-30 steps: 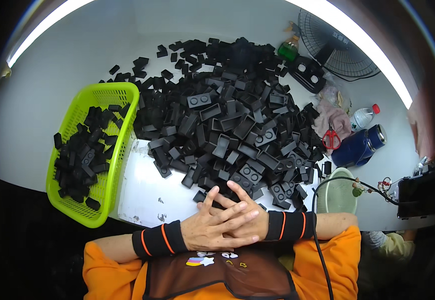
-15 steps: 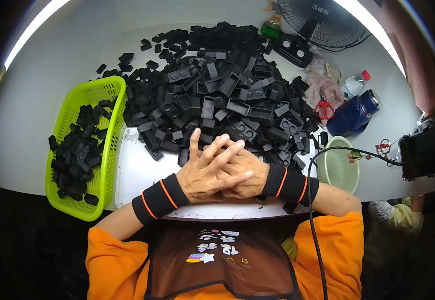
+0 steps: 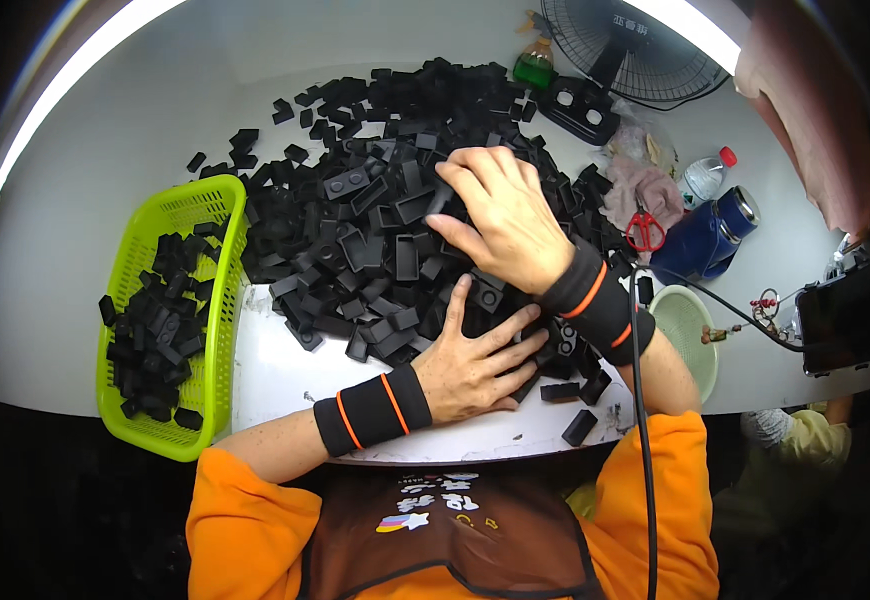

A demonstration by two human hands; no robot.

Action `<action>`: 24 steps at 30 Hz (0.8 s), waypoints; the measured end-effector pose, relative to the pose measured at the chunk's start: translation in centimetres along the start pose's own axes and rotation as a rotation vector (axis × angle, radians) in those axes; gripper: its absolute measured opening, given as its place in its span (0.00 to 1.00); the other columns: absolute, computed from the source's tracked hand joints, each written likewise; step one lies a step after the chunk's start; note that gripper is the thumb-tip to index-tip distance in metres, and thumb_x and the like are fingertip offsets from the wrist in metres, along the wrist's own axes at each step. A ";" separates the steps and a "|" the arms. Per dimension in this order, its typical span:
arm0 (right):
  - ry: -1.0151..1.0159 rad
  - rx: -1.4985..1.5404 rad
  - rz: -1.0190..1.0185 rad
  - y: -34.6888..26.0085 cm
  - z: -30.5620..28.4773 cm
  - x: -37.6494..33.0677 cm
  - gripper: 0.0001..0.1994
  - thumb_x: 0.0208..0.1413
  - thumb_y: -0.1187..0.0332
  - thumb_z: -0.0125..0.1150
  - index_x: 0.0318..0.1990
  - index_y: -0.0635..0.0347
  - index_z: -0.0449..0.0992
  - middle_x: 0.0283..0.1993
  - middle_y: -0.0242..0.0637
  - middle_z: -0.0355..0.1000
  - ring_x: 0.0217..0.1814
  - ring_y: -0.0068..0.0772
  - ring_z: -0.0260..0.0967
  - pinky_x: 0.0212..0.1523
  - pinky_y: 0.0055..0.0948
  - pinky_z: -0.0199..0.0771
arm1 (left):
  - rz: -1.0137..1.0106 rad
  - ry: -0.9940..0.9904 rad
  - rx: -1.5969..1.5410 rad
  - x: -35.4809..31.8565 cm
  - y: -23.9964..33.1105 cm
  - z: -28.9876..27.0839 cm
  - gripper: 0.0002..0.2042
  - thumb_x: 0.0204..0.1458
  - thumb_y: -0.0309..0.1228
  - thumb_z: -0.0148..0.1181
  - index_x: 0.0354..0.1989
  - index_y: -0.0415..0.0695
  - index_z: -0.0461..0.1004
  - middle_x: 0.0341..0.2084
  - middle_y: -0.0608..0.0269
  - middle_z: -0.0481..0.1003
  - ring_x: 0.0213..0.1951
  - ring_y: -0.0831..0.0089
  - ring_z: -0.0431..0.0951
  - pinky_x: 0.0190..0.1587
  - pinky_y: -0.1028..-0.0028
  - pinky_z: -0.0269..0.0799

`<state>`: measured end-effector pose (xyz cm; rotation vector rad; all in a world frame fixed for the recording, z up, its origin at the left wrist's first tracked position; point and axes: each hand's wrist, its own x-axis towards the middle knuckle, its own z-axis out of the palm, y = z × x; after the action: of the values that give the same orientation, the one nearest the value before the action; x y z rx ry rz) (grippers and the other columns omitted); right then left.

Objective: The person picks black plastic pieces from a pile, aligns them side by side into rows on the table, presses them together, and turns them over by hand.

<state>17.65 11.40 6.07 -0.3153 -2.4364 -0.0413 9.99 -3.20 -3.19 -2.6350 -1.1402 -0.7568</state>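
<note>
My right hand (image 3: 511, 222) is over the middle of a large heap of black toy building blocks (image 3: 350, 185). Its thumb and fingertips are curled around one black block (image 3: 440, 199), partly hidden by the fingers. My left hand (image 3: 477, 364) lies with its fingers spread against the near side of the heap, touching blocks and holding none. Some blocks under both hands are hidden. A few loose ones, such as a black block (image 3: 580, 428), lie on the white tabletop near the front edge.
A lime-green basket (image 3: 225, 330) part-filled with black blocks stands at left. To the right are a pale green bowl (image 3: 693, 335), a blue flask (image 3: 707, 235), red scissors (image 3: 645, 230), a water bottle (image 3: 705, 178) and a cloth (image 3: 645, 192). A black cable (image 3: 642, 450) hangs beside my right arm. Behind stands a fan (image 3: 645, 50).
My hands, interlaced before, have come apart. The right one reached forward onto the heap and closed on a block; the left spread against the near blocks. Some blocks shifted toward the front right.
</note>
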 end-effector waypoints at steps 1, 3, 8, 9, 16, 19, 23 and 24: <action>-0.106 0.009 0.021 0.7 1.3 0.2 0.21 0.52 0.62 0.69 0.48 0.65 0.73 0.54 0.40 0.69 0.58 0.44 0.64 0.54 0.40 0.63 | -0.007 0.000 -0.004 -0.1 -0.5 0.0 0.21 0.50 0.53 0.65 0.47 0.54 0.80 0.66 0.65 0.67 0.73 0.58 0.54 0.60 0.15 0.34; 0.016 0.008 -0.046 0.9 1.3 0.8 0.16 0.53 0.64 0.70 0.44 0.63 0.74 0.51 0.40 0.71 0.55 0.44 0.66 0.53 0.40 0.65 | -0.015 0.010 -0.017 0.3 -1.5 0.1 0.21 0.50 0.50 0.64 0.47 0.51 0.80 0.65 0.64 0.66 0.75 0.62 0.50 0.60 0.14 0.32; 0.332 0.446 0.207 1.2 -4.0 -1.4 0.11 0.57 0.80 0.65 0.47 0.67 0.73 0.49 0.39 0.76 0.49 0.25 0.74 0.46 0.25 0.77 | 0.021 -0.017 0.030 1.2 -2.7 -0.3 0.15 0.50 0.44 0.67 0.43 0.51 0.82 0.66 0.65 0.66 0.73 0.60 0.54 0.64 0.20 0.37; 0.419 0.695 0.355 0.6 -5.8 -2.4 0.12 0.56 0.78 0.68 0.44 0.67 0.73 0.40 0.35 0.75 0.37 0.20 0.75 0.35 0.20 0.76 | 0.029 -0.015 0.030 0.8 -2.4 -0.3 0.15 0.50 0.44 0.67 0.43 0.51 0.82 0.66 0.65 0.66 0.73 0.60 0.54 0.64 0.20 0.37; 0.335 0.051 0.844 5.4 -13.3 -20.2 0.10 0.58 0.78 0.65 0.45 0.67 0.71 0.41 0.37 0.75 0.38 0.21 0.75 0.37 0.21 0.75 | 0.011 0.182 0.157 -0.3 -3.9 0.6 0.08 0.49 0.36 0.66 0.37 0.53 0.79 0.66 0.71 0.68 0.70 0.61 0.60 0.69 0.37 0.49; -0.056 -0.513 0.929 6.0 -14.6 -25.1 0.17 0.60 0.71 0.64 0.52 0.71 0.70 0.46 0.49 0.76 0.46 0.47 0.76 0.48 0.41 0.75 | -0.007 0.193 0.279 1.1 -6.1 1.1 0.06 0.51 0.33 0.65 0.37 0.52 0.80 0.66 0.74 0.68 0.70 0.62 0.60 0.68 0.39 0.50; -0.034 -0.860 0.791 3.7 -14.5 -24.3 0.19 0.58 0.69 0.64 0.53 0.72 0.71 0.52 0.55 0.73 0.50 0.55 0.73 0.52 0.46 0.73 | -0.017 0.110 0.176 0.2 -3.9 0.6 0.06 0.49 0.29 0.63 0.35 0.47 0.80 0.63 0.66 0.70 0.61 0.62 0.69 0.64 0.42 0.55; 0.062 -0.749 0.722 2.6 -14.3 -22.5 0.19 0.58 0.70 0.64 0.53 0.71 0.72 0.52 0.54 0.74 0.50 0.53 0.74 0.52 0.44 0.73 | -0.004 0.113 0.189 -0.5 -3.1 0.3 0.06 0.49 0.28 0.62 0.36 0.45 0.79 0.62 0.64 0.71 0.59 0.62 0.69 0.62 0.45 0.58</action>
<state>43.95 7.49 2.75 -1.4650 -2.0169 -0.6315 7.55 -1.23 -3.87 -2.4040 -1.1277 -0.7486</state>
